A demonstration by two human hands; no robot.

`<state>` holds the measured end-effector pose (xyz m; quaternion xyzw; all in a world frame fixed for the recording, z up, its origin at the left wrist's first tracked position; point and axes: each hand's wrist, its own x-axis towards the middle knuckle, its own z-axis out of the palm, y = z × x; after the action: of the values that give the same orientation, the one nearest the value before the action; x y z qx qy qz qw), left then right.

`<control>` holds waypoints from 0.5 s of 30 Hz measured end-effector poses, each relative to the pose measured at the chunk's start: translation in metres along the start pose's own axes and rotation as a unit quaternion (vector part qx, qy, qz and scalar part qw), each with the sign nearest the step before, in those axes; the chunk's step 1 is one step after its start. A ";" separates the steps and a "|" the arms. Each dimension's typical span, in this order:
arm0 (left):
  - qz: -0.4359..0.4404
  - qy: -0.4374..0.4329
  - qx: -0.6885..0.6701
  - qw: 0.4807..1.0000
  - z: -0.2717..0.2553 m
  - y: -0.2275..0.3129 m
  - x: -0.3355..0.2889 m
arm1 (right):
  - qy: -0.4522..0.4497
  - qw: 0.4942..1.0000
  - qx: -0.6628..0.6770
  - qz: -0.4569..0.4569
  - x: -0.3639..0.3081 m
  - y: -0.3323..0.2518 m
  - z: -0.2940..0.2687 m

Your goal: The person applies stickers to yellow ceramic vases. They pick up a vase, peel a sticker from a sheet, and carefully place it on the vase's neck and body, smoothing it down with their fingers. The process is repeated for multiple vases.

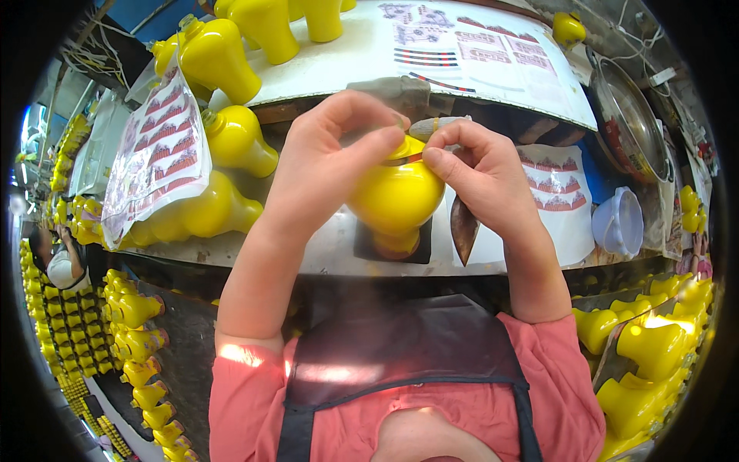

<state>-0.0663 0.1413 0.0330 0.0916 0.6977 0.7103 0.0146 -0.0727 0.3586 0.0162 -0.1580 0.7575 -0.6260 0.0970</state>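
A glossy yellow bottle-shaped vessel (396,196) stands in front of me on a dark square pad (362,245), its narrow part toward me. A thin dark-and-red decal strip (413,159) runs along its collar. My right hand (485,173) has thumb and fingers pressed together at the strip's right end. My left hand (331,150) is curled in a pinch above the collar's left side, slightly blurred; what its fingertips hold is hidden. Below my right palm a brown pointed blade-like piece (463,231) sticks out; whether the palm holds it cannot be seen. A pale banded bundle (437,125) shows behind the fingers.
Printed decal sheets (158,150) hang at the left, with another sheet (553,181) at the right. Several yellow vessels (219,58) crowd the left and back. A white board (354,61) bears more decals. At the right are a lilac cup (618,222) and a metal basin (631,115).
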 end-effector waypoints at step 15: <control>0.088 0.017 0.040 0.995 0.003 -0.012 -0.022 | 0.050 0.981 -0.148 -0.113 0.004 -0.008 0.004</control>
<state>-0.0455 0.1413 0.0183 0.1416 0.7146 0.6821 -0.0633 -0.0744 0.3518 0.0235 -0.2242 0.8229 -0.5208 -0.0370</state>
